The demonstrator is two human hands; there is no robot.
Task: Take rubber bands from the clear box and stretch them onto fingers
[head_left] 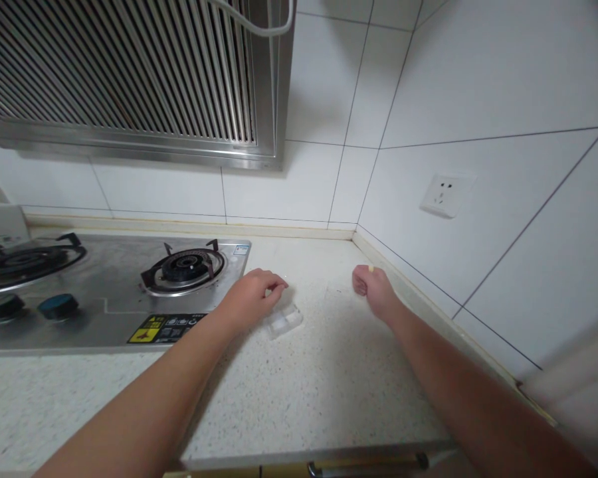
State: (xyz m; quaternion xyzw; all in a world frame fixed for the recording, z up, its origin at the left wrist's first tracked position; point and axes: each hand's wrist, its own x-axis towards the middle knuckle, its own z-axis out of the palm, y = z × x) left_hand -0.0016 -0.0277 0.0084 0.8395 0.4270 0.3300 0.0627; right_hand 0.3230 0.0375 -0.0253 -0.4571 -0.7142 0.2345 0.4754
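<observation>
My left hand (253, 294) rests on the speckled countertop (329, 378) with its fingers curled down, pinched on the far edge of a small clear plastic compartment box (284, 321). The box lies flat just right of the stove. My right hand (372, 284) is closed in a loose fist near the wall, pinching a tiny yellowish piece (371, 268) between thumb and fingers. The two hands are about a hand's width apart.
A steel gas stove (104, 292) with two burners and two round knobs fills the left. A range hood (129, 73) hangs above it. White tiled walls meet in the corner, with a wall socket (446, 194) on the right. A drawer handle (363, 465) shows below the counter edge.
</observation>
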